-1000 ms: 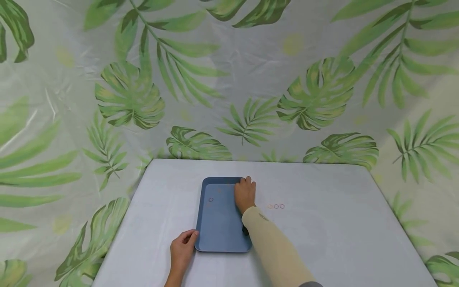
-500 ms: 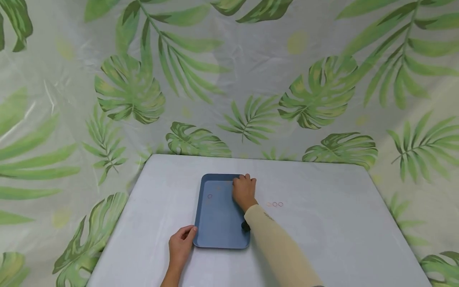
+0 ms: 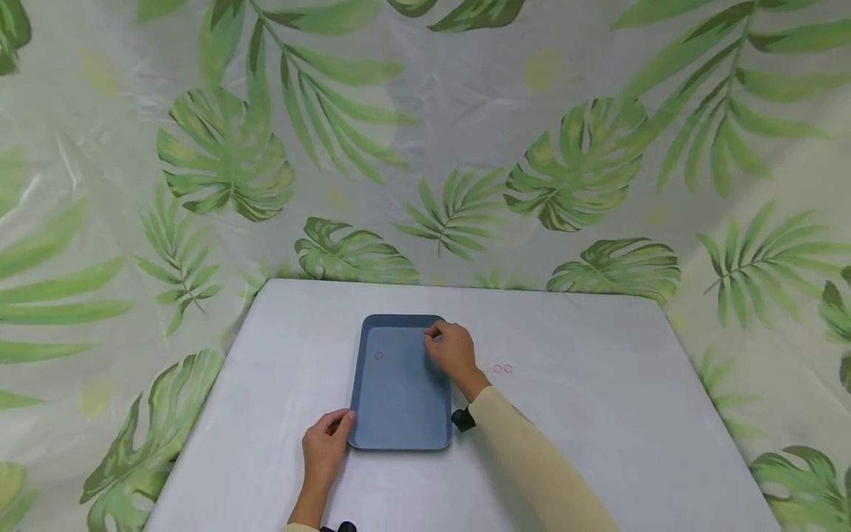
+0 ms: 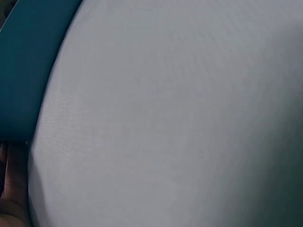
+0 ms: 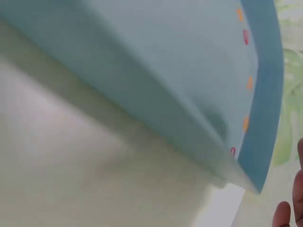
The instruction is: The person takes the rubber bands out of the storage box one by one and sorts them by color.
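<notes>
A blue rectangular tray [image 3: 401, 399] lies on the white table. My left hand [image 3: 323, 443] grips its near left edge, thumb at the rim; in the left wrist view the fingers [image 4: 16, 170] show just below the tray's wall. Over the tray's far right corner is my right hand [image 3: 453, 351], its fingers bent. In the right wrist view its fingertips [image 5: 281, 215] are apart from the tray, nothing visible between them. A thin reddish ring [image 3: 378, 356] lies inside the tray. Several small orange and red loops, one a red loop [image 5: 233, 151] near the corner, line its far end.
Right of the tray, thin reddish rings [image 3: 508, 369] lie in a row on the white tabletop [image 3: 585, 414], partly beside the right wrist. A dark wrist camera [image 3: 463, 420] sits by the right sleeve. Behind the table hangs a leaf-patterned sheet [image 3: 459, 133].
My right hand has come off the tray's far right corner and turned slightly inward over it. The left hand stays on the near left edge. The head view has shifted a little.
</notes>
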The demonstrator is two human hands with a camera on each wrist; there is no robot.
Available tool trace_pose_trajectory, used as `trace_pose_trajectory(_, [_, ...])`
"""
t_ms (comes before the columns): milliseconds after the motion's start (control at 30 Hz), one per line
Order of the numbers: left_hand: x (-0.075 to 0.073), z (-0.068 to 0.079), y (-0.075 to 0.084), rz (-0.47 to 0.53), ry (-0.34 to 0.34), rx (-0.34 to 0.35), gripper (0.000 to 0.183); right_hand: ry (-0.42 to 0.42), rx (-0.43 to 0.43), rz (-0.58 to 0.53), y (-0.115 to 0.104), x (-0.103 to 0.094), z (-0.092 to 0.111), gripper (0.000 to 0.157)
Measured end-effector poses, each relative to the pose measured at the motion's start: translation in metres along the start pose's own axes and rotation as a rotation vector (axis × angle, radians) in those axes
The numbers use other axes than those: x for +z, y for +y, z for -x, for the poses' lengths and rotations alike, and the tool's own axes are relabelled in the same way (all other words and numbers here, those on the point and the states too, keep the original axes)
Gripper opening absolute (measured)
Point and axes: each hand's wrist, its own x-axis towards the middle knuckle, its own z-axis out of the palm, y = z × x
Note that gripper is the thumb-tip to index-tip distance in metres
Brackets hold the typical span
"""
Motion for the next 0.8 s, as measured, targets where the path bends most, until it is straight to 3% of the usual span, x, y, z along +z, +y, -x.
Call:
trace_pose_trajectory(133, [0.000,-0.001,-0.001,-0.002,0.001,-0.010,0.019,0.013,0.082,-0.112,0.008,-0.011,0.009,0.005])
trace_pose_trajectory(300, [0.001,-0.001,0.000,-0.006,-0.004,-0.013,0.021,0.065,0.074,-0.170,0.020,-0.027,0.017,0.007])
trace_pose_trajectory(433, [0.001,-0.001,0.002,-0.014,-0.010,-0.021,0.021,0.074,0.091,-0.142,0.038,-0.040,0.022,0.011])
trace_pose_trajectory(533, [0.002,0.000,0.003,-0.020,-0.014,-0.027,0.021,0.038,0.150,-0.100,0.061,-0.052,0.028,0.012])
trace_pose_trajectory(800, [0.001,0.001,0.003,-0.012,-0.007,-0.020,0.021,-0.036,0.389,-0.022,0.125,-0.082,0.039,0.016])
